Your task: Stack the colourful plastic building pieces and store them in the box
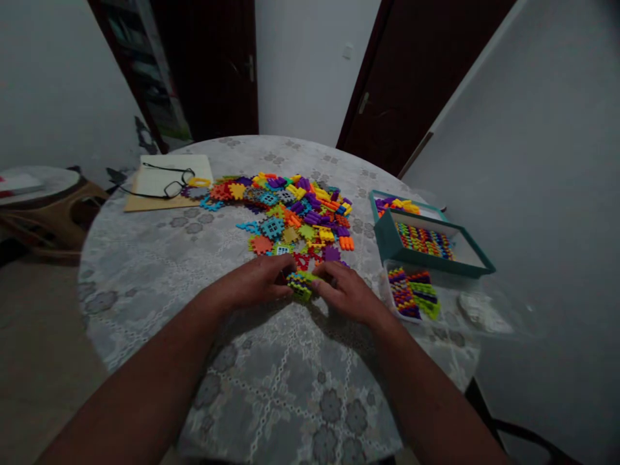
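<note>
Wooden and low, a brown stool (53, 213) stands off to the left of the round surface (145, 278), which is covered in a grey lace-patterned cloth. At its far left lies a cream sheet of card (194, 169) with black-rimmed glasses (169, 185) on it. Just right of that spreads a loose heap of bright plastic interlocking pieces (290, 213), orange, purple, yellow and teal.

At the near edge of the heap the left hand (256, 284) and right hand (346, 294) meet on a small yellow-green block of joined pieces (300, 286), low on the cloth between them. Each grip is curled closed on one end of it, fingertips pinching.

Right of the right hand sits a clear plastic tray (387, 266) holding purple, red and lime pieces stacked in rows. Behind it a teal cardboard box (387, 240) holds mixed-colour pieces packed flat in rows, and a shallow teal tray (374, 203) beyond has some purple and yellow ones. Crumpled clear plastic wrap (484, 313) lies near the right rim.

Behind, white walls frame two dark brown doors (213, 64).
</note>
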Available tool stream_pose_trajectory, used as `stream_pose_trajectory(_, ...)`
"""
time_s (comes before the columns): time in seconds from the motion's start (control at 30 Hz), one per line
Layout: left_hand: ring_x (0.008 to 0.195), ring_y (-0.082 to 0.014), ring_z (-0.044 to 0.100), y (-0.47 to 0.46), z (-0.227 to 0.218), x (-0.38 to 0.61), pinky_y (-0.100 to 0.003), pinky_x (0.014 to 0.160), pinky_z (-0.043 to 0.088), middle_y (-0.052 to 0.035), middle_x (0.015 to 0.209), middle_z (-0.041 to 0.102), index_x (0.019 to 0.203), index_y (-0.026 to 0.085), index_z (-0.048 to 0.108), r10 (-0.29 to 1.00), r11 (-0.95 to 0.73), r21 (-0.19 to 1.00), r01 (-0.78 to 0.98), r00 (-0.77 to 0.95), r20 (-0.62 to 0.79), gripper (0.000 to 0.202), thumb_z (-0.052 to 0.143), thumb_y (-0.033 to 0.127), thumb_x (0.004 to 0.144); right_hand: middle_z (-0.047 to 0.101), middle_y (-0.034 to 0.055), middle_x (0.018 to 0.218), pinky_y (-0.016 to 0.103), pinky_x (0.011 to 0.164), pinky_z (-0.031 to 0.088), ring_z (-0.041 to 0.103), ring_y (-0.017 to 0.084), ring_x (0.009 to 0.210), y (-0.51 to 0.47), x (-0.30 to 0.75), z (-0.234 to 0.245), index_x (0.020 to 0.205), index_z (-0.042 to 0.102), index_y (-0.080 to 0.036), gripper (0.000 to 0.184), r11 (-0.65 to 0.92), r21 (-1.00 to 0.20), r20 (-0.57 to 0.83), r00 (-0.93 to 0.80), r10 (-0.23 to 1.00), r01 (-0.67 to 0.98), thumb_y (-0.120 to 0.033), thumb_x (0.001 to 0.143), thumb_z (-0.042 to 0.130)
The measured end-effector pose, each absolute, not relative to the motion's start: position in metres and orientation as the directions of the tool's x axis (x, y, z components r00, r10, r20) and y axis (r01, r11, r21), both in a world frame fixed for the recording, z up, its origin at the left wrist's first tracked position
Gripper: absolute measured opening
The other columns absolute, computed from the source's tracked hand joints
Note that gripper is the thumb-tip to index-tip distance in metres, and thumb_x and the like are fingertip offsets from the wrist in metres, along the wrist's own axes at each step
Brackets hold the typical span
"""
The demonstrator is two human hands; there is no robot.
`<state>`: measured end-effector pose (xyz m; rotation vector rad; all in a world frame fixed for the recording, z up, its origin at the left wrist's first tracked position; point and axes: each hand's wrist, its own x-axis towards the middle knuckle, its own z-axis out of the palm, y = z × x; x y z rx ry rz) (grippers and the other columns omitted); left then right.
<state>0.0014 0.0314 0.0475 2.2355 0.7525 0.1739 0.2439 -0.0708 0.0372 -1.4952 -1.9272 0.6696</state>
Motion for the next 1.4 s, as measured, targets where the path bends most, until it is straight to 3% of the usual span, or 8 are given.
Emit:
stream_pose_trajectory(0.2,0.082,-0.02,0.061,0.032,0.045,0.0,-0.032,0.072,0.041,-0.0029,0.096,0.072,0.109,0.023,0.06,0.566,-0.573,0.679,0.459,0.821,-0.077,0.024,0.07,0.028,0.088,0.066,0.0021,0.083,0.03,0.07,0.043,0.061,0.018,0.078,-0.068,0.243,0.032,0.086,0.063,-0.023,0.031,0.262,-0.716,0.142,-0.232,0.962,0.647,-0.034,0.112,0.051)
stream_pose_trajectory(0.4,0.084,-0.0201,0.063,0.032,0.044,0.0,-0.03,0.073,0.041,-0.0029,0.098,0.073,0.115,0.023,0.062,0.544,-0.582,0.69,0.43,0.837,-0.062,0.027,0.07,0.028,0.09,0.071,0.0034,0.092,0.032,0.078,0.046,0.065,0.02,0.086,-0.066,0.242,0.022,0.097,0.068,-0.024,0.024,0.274,-0.719,0.211,-0.175,0.962,0.639,-0.035,0.111,0.052)
stream_pose_trajectory(0.57,0.087,-0.0201,0.065,0.031,0.043,-0.001,-0.03,0.076,0.043,-0.0026,0.101,0.075,0.137,0.025,0.06,0.544,-0.578,0.698,0.422,0.837,-0.056,0.047,0.071,0.025,0.092,0.074,0.0041,0.098,0.033,0.083,0.048,0.067,0.021,0.093,-0.065,0.239,0.015,0.104,0.071,-0.023,0.019,0.266,-0.727,0.222,-0.15,0.963,0.633,-0.032,0.109,0.055)
stream_pose_trajectory(0.77,0.089,-0.0201,0.066,0.031,0.041,-0.002,-0.03,0.079,0.044,-0.0024,0.105,0.077,0.146,0.027,0.059,0.537,-0.587,0.696,0.414,0.842,-0.048,0.056,0.07,0.022,0.092,0.076,0.0039,0.099,0.033,0.085,0.049,0.07,0.021,0.093,-0.066,0.238,0.016,0.106,0.073,-0.023,0.017,0.272,-0.731,0.237,-0.141,0.961,0.625,-0.03,0.108,0.057)
stream_pose_trajectory(0.87,0.089,-0.0202,0.066,0.03,0.045,-0.001,-0.03,0.08,0.044,-0.0022,0.103,0.077,0.142,0.027,0.062,0.537,-0.584,0.694,0.422,0.842,-0.06,0.052,0.07,0.023,0.091,0.077,0.0051,0.102,0.034,0.087,0.05,0.071,0.022,0.095,-0.066,0.237,0.018,0.109,0.074,-0.023,0.018,0.301,-0.705,0.259,-0.162,0.952,0.643,-0.029,0.108,0.057)
stream_pose_trajectory(1.03,0.087,-0.0207,0.064,0.028,0.053,0.002,-0.03,0.077,0.042,-0.0026,0.1,0.075,0.118,0.023,0.07,0.541,-0.588,0.68,0.438,0.838,-0.072,0.03,0.069,0.022,0.089,0.075,0.0098,0.113,0.037,0.086,0.054,0.07,0.023,0.093,-0.068,0.236,0.021,0.124,0.071,-0.023,0.023,0.327,-0.646,0.358,-0.104,0.928,0.69,-0.029,0.106,0.059)
stream_pose_trajectory(1.17,0.088,-0.0216,0.063,0.027,0.052,0.002,-0.031,0.076,0.042,-0.0049,0.103,0.074,0.112,0.021,0.07,0.54,-0.609,0.659,0.442,0.839,-0.063,0.022,0.07,0.023,0.09,0.07,0.0106,0.104,0.038,0.08,0.053,0.066,0.024,0.087,-0.073,0.235,0.028,0.117,0.069,-0.022,0.016,0.385,-0.544,0.436,-0.142,0.889,0.746,-0.028,0.106,0.058)
stream_pose_trajectory(1.4,0.091,-0.0239,0.064,0.028,0.049,0.002,-0.034,0.078,0.044,-0.0072,0.106,0.073,0.106,0.022,0.068,0.54,-0.61,0.664,0.433,0.84,-0.052,0.017,0.072,0.024,0.09,0.069,0.01,0.107,0.038,0.083,0.051,0.065,0.027,0.099,-0.082,0.227,0.031,0.109,0.063,-0.024,0.007,0.423,-0.4,0.299,-0.32,0.899,0.813,-0.027,0.103,0.065)
